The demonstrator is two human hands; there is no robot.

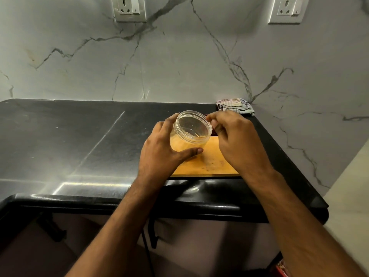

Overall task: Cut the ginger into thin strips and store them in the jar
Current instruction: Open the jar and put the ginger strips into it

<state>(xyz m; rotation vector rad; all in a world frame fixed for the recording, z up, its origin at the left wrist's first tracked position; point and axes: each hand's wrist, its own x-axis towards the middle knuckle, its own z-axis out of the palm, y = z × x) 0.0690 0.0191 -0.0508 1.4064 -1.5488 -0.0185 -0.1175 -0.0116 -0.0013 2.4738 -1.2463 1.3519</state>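
Observation:
A clear plastic jar (191,127) without a lid is tilted toward me over the wooden cutting board (209,162). My left hand (161,148) grips the jar around its side, thumb along the bottom edge. My right hand (233,136) hovers at the jar's right rim with fingertips pinched together; whether they hold ginger strips is hidden. A few pale ginger bits lie inside the jar. Small crumbs speckle the board. No knife is visible.
The board lies on a black stone counter (79,146) near its right end. A crumpled striped cloth (235,105) sits in the back corner against the marble wall. Two wall sockets (130,9) are mounted above. A dark reddish object is partly hidden behind my right hand.

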